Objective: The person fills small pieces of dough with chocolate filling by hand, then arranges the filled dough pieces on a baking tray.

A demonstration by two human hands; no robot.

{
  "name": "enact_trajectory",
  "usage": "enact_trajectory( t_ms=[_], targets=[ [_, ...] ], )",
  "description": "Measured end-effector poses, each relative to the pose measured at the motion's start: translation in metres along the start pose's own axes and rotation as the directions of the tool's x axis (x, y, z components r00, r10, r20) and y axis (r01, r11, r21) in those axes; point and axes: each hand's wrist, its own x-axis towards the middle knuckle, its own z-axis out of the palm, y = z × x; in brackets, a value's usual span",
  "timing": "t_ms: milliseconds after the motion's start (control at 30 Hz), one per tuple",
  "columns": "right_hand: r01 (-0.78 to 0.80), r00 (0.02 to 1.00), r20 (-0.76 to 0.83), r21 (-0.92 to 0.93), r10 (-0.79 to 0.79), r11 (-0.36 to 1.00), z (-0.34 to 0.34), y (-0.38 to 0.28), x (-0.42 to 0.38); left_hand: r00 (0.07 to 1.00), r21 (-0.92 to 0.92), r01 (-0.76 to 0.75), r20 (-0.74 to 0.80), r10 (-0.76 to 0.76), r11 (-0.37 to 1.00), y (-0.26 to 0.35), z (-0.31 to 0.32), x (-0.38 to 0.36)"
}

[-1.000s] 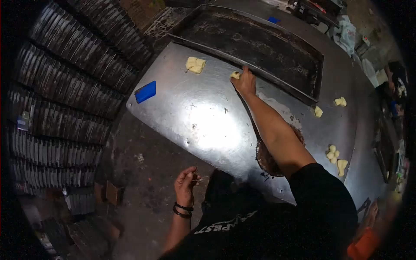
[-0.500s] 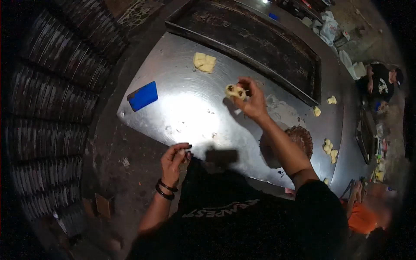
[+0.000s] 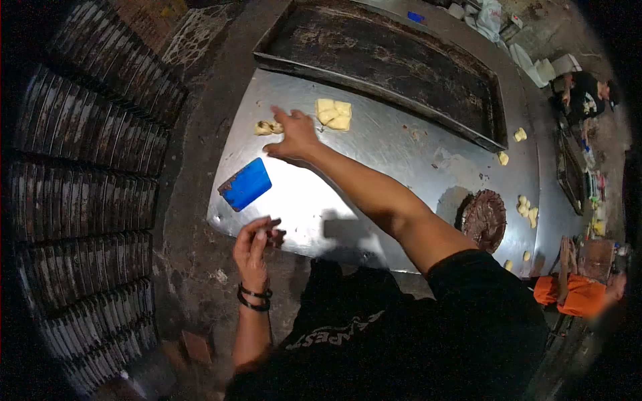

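My right hand reaches across the metal table, fingers spread around a small twisted piece of dough with dark filling, which sits at its fingertips. Just right of that hand lies a flat, folded piece of pale dough. A blue scraper with brown smears on one edge rests below the hand. My left hand hovers at the table's near edge, its fingers curled together with dark brown matter at the tips; I cannot tell whether they hold anything.
A large dark baking tray stands along the table's far side. A container of brown filling sits at the right, with small dough pieces beyond. Stacked dark trays line the left. A person in orange is at the right.
My right hand has carried the filled dough left, to beside the folded dough, and its fingers have spread. My left hand stays near the table edge. The view has shifted somewhat.
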Motion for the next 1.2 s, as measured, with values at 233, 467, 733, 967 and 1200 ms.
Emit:
enact_trajectory(
  t_ms=[233,467,733,967,1200],
  targets=[
    [-0.095,0.986,-0.152,-0.224,0.062,0.97,-0.076,0.115,0.002,0.994,-0.035,0.074,0.085,-0.071,0.997,-0.034,-0.014,0.01],
    [-0.243,0.963,-0.07,0.196,0.261,0.95,-0.061,0.118,-0.025,0.824,0.763,-0.476,0.214,0.525,0.437,-0.095,0.139,0.2],
    [-0.4,0.842,0.296,0.904,0.451,0.152,-0.115,0.071,-0.153,0.949,-0.237,0.131,0.311,-0.052,0.963,-0.101,0.166,0.119],
    [-0.462,0.847,0.293,0.818,0.443,0.342,-0.223,0.046,-0.334,0.847,-0.309,0.414,0.475,-0.238,0.856,-0.051,0.2,-0.068],
    [-0.333,0.836,0.054,0.841,0.546,0.426,-0.382,0.128,-0.499,0.963,0.037,-0.131,0.243,0.118,0.991,-0.032,0.257,-0.103]
  ],
)
